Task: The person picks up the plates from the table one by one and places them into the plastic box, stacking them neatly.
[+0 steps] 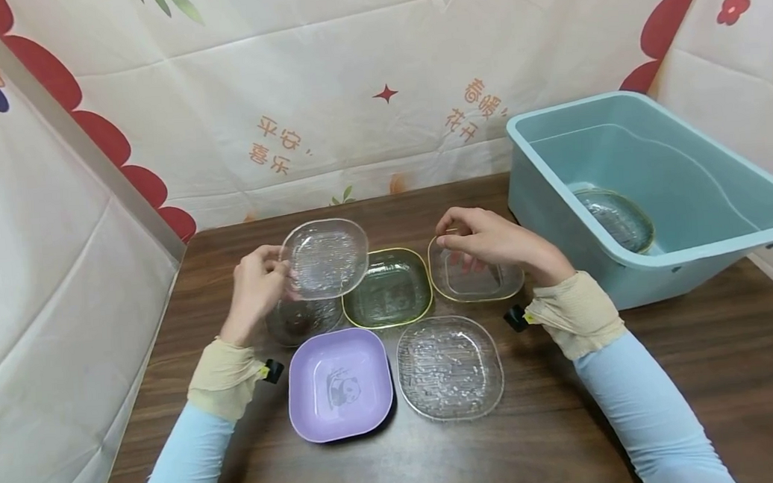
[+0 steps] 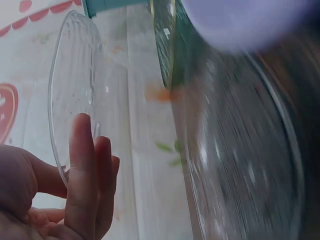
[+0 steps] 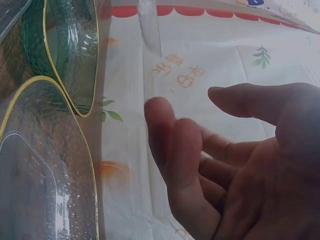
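My left hand (image 1: 259, 288) pinches the left edge of a clear ribbed plate (image 1: 327, 259), thumb on one side and fingers on the other. The plate is raised and tilted over another clear dish (image 1: 306, 320), covering part of it. In the left wrist view the held plate (image 2: 75, 80) stands nearly edge-on. Over the far side of a clear gold-rimmed dish (image 1: 477, 280) hovers my right hand (image 1: 494, 241), loosely curved. The right wrist view shows a gap between thumb and fingers, with nothing held. Between the hands lies a green gold-rimmed dish (image 1: 387, 290).
A purple square plate (image 1: 340, 387) with a panda print sits at the front, beside a clear textured plate (image 1: 449, 369). At the right stands a large blue-green tub (image 1: 603, 256) with a glass dish (image 1: 617, 219) inside. A printed cloth (image 1: 351, 124) hangs behind the wooden table (image 1: 442, 462).
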`<state>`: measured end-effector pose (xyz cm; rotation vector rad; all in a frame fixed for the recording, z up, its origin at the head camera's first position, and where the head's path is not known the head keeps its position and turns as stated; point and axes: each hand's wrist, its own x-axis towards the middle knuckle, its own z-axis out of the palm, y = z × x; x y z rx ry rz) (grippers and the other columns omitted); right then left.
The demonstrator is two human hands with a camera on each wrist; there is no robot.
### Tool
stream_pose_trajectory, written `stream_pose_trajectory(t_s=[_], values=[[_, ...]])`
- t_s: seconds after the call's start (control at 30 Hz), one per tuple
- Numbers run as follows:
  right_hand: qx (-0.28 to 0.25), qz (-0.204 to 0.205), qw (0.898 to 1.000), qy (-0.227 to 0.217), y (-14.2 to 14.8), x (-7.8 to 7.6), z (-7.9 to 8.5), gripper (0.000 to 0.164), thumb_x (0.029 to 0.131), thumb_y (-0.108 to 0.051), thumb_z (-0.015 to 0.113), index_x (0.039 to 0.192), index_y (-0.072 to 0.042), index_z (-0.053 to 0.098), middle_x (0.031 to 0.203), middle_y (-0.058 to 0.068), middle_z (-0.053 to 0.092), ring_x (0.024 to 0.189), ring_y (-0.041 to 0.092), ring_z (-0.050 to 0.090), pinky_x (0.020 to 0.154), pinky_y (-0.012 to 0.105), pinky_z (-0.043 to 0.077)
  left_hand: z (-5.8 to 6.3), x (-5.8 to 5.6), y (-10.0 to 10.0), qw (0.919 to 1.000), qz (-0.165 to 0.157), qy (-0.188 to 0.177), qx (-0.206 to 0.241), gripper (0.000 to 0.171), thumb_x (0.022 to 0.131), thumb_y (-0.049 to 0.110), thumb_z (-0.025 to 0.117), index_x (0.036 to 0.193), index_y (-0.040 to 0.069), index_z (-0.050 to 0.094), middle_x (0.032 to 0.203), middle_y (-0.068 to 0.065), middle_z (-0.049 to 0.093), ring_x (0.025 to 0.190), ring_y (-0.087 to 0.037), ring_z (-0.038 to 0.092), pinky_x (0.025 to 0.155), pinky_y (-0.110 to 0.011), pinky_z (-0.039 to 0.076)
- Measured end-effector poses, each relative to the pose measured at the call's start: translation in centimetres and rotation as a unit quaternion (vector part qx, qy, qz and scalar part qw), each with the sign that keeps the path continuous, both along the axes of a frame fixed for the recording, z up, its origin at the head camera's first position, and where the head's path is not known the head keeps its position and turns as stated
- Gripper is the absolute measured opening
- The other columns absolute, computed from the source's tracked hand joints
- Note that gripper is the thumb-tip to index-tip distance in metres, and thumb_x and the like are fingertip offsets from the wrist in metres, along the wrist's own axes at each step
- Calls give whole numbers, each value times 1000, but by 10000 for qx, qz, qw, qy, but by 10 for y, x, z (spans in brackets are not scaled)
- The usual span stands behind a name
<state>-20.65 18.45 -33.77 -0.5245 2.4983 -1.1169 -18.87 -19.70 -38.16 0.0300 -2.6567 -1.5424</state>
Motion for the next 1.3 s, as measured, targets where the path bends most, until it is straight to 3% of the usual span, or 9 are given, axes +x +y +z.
stream_pose_trajectory(t_s=[0.3, 0.63, 0.77, 1.0, 1.17, 1.3], values=[[-513, -371, 9955, -699, -2, 1, -3, 55, 107, -30, 56, 153, -10, 32, 131, 29, 61, 90, 38, 75, 72, 52, 65, 4, -4, 58, 9971, -270, -227, 677, 30, 101, -1, 50, 129, -7, 59, 83, -22, 73, 51, -13, 70, 64, -53, 64], [-830, -542, 9892, -1084, -2, 0, -5, 79, 108, -36, 53, 165, -12, 3, 147, 29, 50, 99, 39, 74, 72, 46, 66, 9, -6, 100, 9929, -530, -208, 1043, 31, 101, -1, 53, 131, -4, 60, 84, -22, 73, 53, -16, 71, 58, -43, 65], [-899, -530, 9887, -1078, -2, 0, -6, 75, 109, -28, 52, 165, -11, 5, 144, 29, 51, 98, 41, 74, 72, 46, 66, 12, -3, 111, 9925, -627, -160, 1041, 32, 101, 0, 54, 132, -3, 60, 85, -22, 74, 53, -16, 72, 60, -46, 65], [-1140, -519, 9883, -870, -2, -1, -11, 59, 106, -2, 41, 158, -3, 14, 128, 32, 56, 77, 31, 75, 70, 47, 66, 19, 2, 125, 9904, -680, -141, 1191, 32, 100, 1, 57, 131, -3, 60, 85, -24, 75, 52, -18, 72, 59, -48, 65], [-1651, -695, 9807, -785, -2, -5, -17, 48, 102, 6, 39, 147, 3, 21, 115, 35, 61, 67, 23, 73, 70, 51, 66, 20, 4, 128, 9889, -739, -191, 1275, 32, 98, 1, 59, 130, -1, 61, 84, -24, 76, 53, -17, 73, 56, -41, 64], [-1724, -786, 9799, -632, 0, -6, -17, 46, 102, 7, 40, 146, 3, 25, 106, 31, 64, 63, 22, 72, 67, 52, 65, 20, 4, 127, 9875, -870, -285, 1285, 33, 97, 3, 63, 130, 1, 61, 87, -24, 76, 52, -16, 72, 62, -50, 65]])
